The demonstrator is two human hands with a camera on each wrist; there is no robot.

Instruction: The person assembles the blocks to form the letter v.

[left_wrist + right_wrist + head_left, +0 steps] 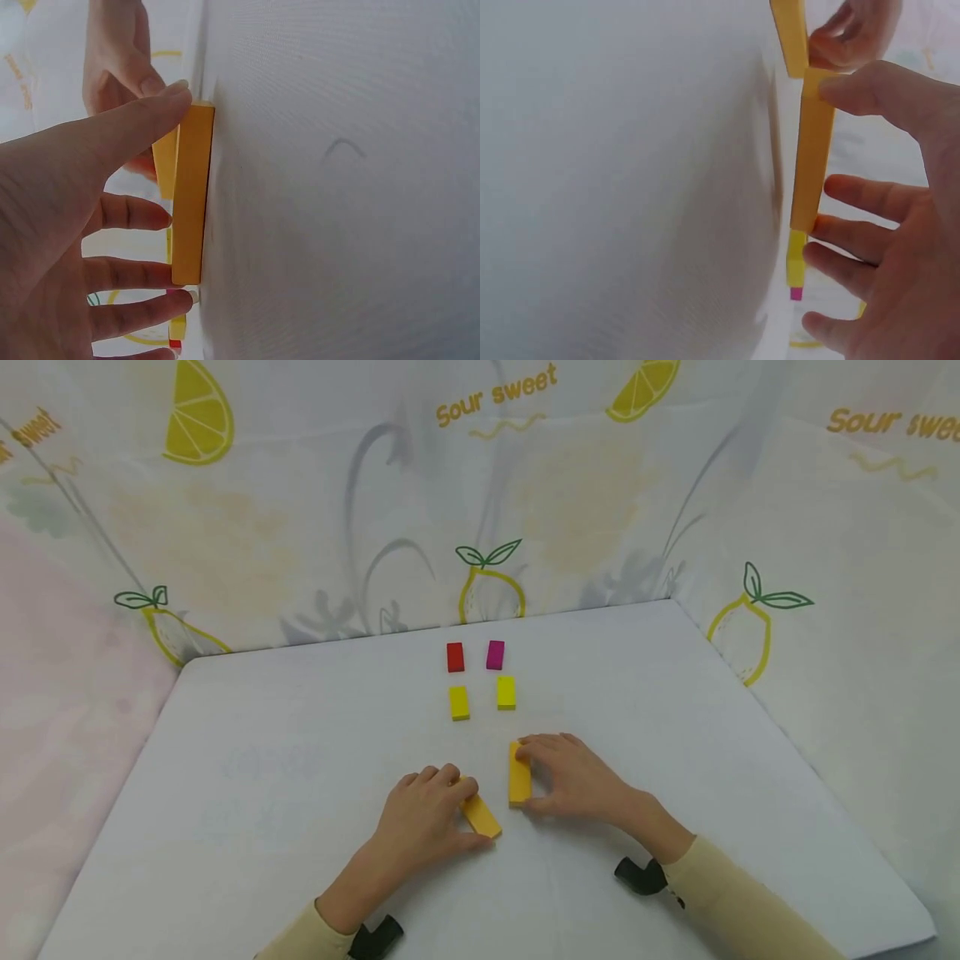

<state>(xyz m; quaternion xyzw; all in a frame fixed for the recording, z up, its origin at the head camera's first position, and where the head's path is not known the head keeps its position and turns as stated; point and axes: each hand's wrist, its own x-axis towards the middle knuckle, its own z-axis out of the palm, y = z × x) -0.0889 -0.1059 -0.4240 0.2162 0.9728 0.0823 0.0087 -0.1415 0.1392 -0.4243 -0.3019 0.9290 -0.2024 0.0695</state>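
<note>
My left hand [422,817] pinches an orange rectangular block [482,819] lengthwise, thumb at the near end and fingers at the far end. That block lies slanted on the white surface. To its right, my right hand [579,779] holds a second orange block [519,783] by its two ends, lined up nearly straight away from me. In the right wrist view a shadow falls beside this second block [811,154]. The left wrist view shows the thumb and fingers against the first block [193,195]. A small gap separates the two blocks in the head view.
Beyond the hands stand two small yellow blocks [459,703], side by side. Farther back are a red block [455,657] and a magenta block [495,655]. A lemon-printed cloth [300,527] rises behind and beside the white tabletop [247,827].
</note>
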